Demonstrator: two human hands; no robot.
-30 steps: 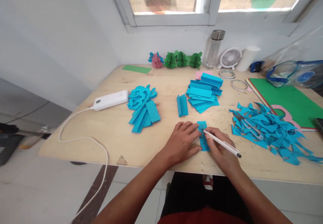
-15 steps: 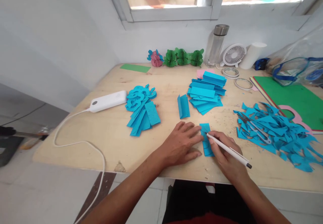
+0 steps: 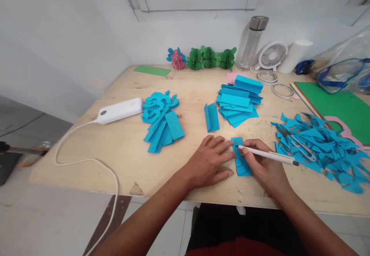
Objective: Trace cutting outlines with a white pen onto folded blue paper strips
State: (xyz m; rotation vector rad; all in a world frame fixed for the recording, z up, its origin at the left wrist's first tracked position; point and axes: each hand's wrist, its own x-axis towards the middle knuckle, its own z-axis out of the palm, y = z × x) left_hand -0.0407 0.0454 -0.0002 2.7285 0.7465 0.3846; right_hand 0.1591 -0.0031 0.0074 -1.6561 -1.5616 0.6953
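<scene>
A blue paper strip (image 3: 243,168) with curved dark lines drawn on it lies near the table's front edge. My left hand (image 3: 210,160) rests flat with fingers spread, its fingertips touching the strip's left edge. In my right hand (image 3: 263,167) is a white pen (image 3: 270,155), its tip on the upper part of the strip. Beyond my hands stands a single folded blue strip (image 3: 212,117). Behind it, to the right, is a pile of folded blue paper strips (image 3: 238,100). Left of my hands lie more blue strips (image 3: 164,133) and curly blue cutouts (image 3: 158,106).
Blue paper scraps (image 3: 323,148) with scissors (image 3: 297,142) on top spread at the right, by green sheets (image 3: 326,102). A white power bank (image 3: 120,110) with a cable lies left. Along the wall stand paper ornaments (image 3: 209,58), a glass bottle (image 3: 251,44) and a small fan (image 3: 272,56).
The pen has swung flatter, its back end tipping up and to the right, while its tip stays on the strip's upper part. My left hand keeps its place by the strip. The camera view has shifted slightly.
</scene>
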